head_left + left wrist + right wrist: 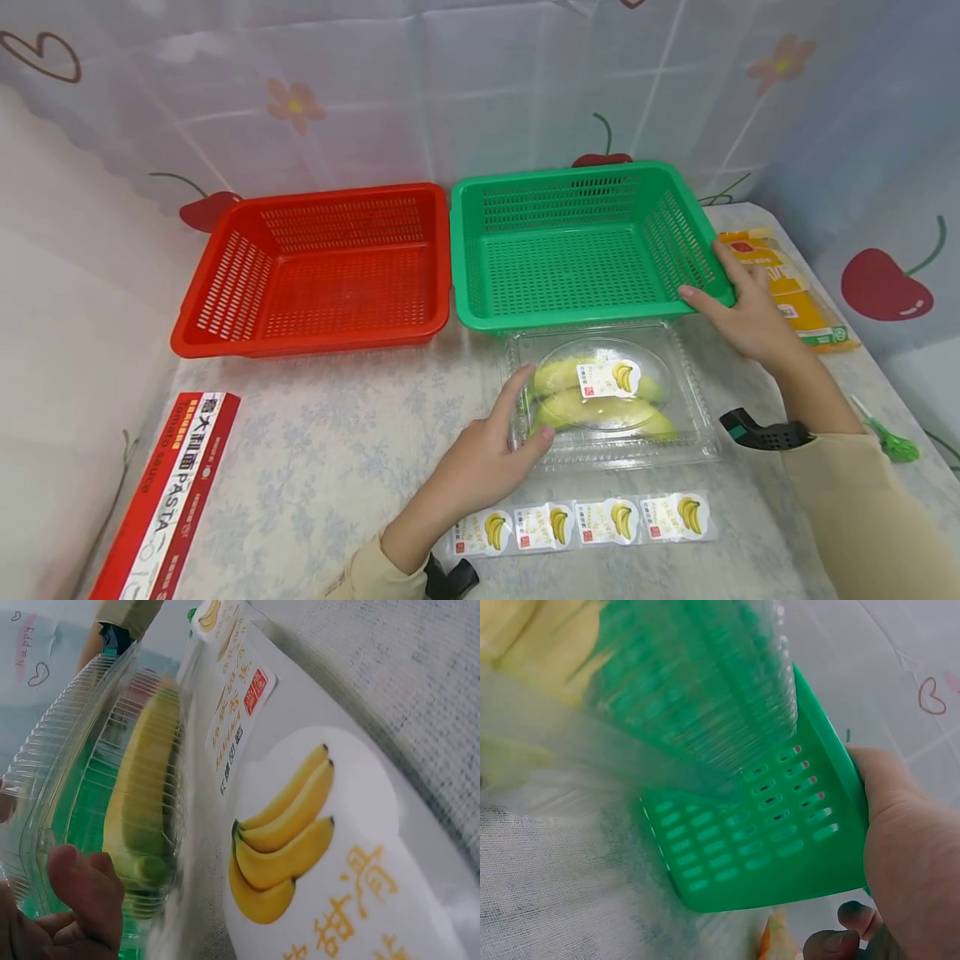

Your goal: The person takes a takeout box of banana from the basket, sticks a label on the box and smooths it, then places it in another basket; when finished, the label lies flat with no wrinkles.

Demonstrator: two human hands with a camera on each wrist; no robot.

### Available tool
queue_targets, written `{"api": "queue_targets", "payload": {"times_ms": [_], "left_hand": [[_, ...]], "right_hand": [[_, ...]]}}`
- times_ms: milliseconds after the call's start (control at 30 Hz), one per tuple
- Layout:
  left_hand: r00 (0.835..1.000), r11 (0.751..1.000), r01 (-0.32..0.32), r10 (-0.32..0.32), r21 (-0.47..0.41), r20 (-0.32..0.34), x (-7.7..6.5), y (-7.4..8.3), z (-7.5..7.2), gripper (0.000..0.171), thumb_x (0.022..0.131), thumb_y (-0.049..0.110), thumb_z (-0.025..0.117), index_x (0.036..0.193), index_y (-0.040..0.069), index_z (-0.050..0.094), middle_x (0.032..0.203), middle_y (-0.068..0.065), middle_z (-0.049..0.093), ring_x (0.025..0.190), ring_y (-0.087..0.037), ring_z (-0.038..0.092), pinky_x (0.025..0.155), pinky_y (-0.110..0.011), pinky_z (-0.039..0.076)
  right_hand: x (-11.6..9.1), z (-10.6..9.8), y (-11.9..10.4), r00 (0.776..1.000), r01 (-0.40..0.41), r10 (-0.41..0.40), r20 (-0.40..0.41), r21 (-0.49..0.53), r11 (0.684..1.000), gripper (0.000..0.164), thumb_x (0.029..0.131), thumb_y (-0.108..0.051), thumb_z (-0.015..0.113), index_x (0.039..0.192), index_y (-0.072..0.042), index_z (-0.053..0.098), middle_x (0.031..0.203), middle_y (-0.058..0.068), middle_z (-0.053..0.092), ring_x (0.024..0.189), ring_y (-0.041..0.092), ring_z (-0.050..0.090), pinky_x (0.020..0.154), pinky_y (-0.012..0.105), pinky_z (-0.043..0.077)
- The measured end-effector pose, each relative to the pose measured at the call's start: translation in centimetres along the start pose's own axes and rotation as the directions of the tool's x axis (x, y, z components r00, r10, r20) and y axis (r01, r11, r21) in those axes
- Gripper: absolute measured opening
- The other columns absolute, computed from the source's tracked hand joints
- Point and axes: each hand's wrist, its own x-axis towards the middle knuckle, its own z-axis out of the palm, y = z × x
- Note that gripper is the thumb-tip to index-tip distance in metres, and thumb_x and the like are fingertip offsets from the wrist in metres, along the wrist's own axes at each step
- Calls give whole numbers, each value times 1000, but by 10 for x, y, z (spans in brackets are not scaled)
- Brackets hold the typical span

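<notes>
My right hand grips the right front corner of the green basket, thumb over the rim and fingers along the outer side. In front of that basket sits a closed clear plastic box with bananas inside and a banana label on its lid. My left hand is at the box's left side, its index finger and thumb spread apart along the edge. Closer to me lies a strip of banana stickers, large in the left wrist view just beside the left hand.
To the left of the green basket stands a red basket, nothing in it. A red pasta box lies at the left edge. On the right are a yellow food packet and a small green-headed item. A printed curtain hangs behind.
</notes>
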Motion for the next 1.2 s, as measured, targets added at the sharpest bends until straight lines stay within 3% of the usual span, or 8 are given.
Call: {"api": "queue_targets", "payload": {"times_ms": [200, 333, 600, 733, 967, 1067, 1200], "left_hand": [[1000, 994, 4, -2, -105, 25, -7, -2, -2, 69, 97, 57, 52, 147, 63, 5, 48, 0, 45, 37, -17, 49, 37, -33, 40], [1000, 989, -17, 19, -149, 16, -15, -7, -3, 69, 98, 50, 54, 148, 61, 8, 50, 1, 43, 41, -13, 47, 39, -31, 40], [999, 987, -42, 40, -154, -16, -35, -16, -11, 67, 98, 45, 57, 149, 59, 16, 57, 5, 36, 48, -4, 32, 43, -26, 35], [999, 989, -37, 37, -140, -3, -48, -14, -21, 64, 98, 50, 57, 149, 59, 20, 59, 4, 36, 49, -3, 32, 45, -25, 36], [999, 980, -8, 18, -197, 48, -72, 0, -45, 63, 99, 40, 59, 149, 57, 24, 63, 2, 35, 47, -3, 32, 46, -24, 36], [998, 974, -33, 44, -223, 43, -78, 8, -56, 63, 100, 35, 59, 150, 54, 25, 67, 0, 37, 48, -3, 34, 49, -24, 39], [991, 959, -133, 137, -252, -2, -78, 15, -71, 64, 101, 28, 58, 153, 48, 26, 68, -2, 40, 49, -3, 36, 49, -24, 41]], "right_hand": [[2, 0, 1, 1000, -3, 3, 13, 43, 999, 90, 96, -55, 53, 156, -41, -12, 155, 34, 3, 130, 58, 19, 103, 78, 22], [3, 1, 0, 1000, 21, -22, 13, 82, 996, 89, 97, -51, 55, 157, -40, -11, 161, 29, -4, 139, 56, 12, 108, 78, 15], [4, 3, 2, 998, 70, -69, -7, 135, 988, 87, 99, -44, 56, 159, -34, -7, 165, 20, -9, 148, 51, 2, 114, 73, 8], [4, 4, 4, 996, 89, -90, -2, 179, 980, 86, 101, -39, 55, 159, -32, -7, 167, 11, -12, 152, 44, -1, 117, 68, 6], [3, 3, 5, 994, 104, -109, 12, 220, 970, 85, 102, -34, 54, 159, -30, -9, 167, 3, -11, 153, 38, 1, 119, 63, 6], [3, 3, 6, 995, 94, -101, 23, 219, 971, 86, 102, -34, 55, 158, -33, -10, 167, 3, -12, 153, 40, 0, 119, 64, 6], [2, 3, 7, 995, 82, -91, 32, 221, 972, 87, 101, -35, 55, 158, -35, -11, 167, 4, -12, 152, 42, 2, 118, 65, 8]]}}
